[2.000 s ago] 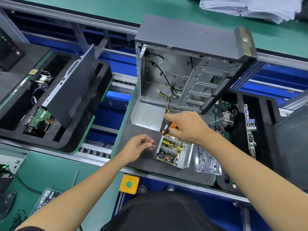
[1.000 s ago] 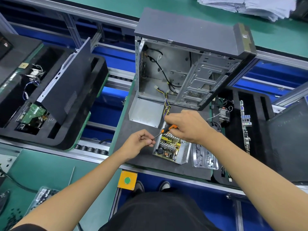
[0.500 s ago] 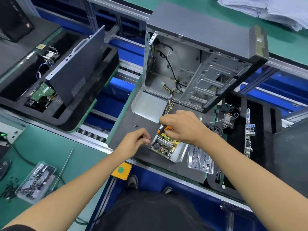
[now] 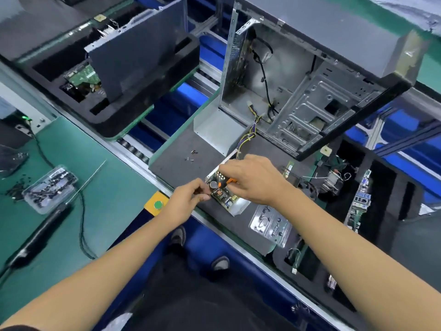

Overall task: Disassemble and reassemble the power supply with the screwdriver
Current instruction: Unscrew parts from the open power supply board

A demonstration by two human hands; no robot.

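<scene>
The opened power supply (image 4: 226,199) lies on the dark mat (image 4: 176,154), its circuit board exposed inside a silver shell. Coloured wires (image 4: 250,134) run from it into the open PC case (image 4: 298,96). My right hand (image 4: 253,180) grips the orange-and-black screwdriver (image 4: 226,181) over the board. My left hand (image 4: 191,197) pinches at the screwdriver's tip by the board's near-left edge; what it holds is hidden. The power supply's bent metal cover (image 4: 214,130) stands just behind.
Several loose screws (image 4: 192,155) lie on the mat to the left. A silver plate (image 4: 269,225) lies right of the supply. A plastic screw box (image 4: 50,185) and an electric driver (image 4: 40,232) lie on the green bench at left. Foam trays hold parts on both sides.
The camera has swung left and down, so the scene shifted right. Both hands stay at the power supply, my left hand now closer to the board's edge.
</scene>
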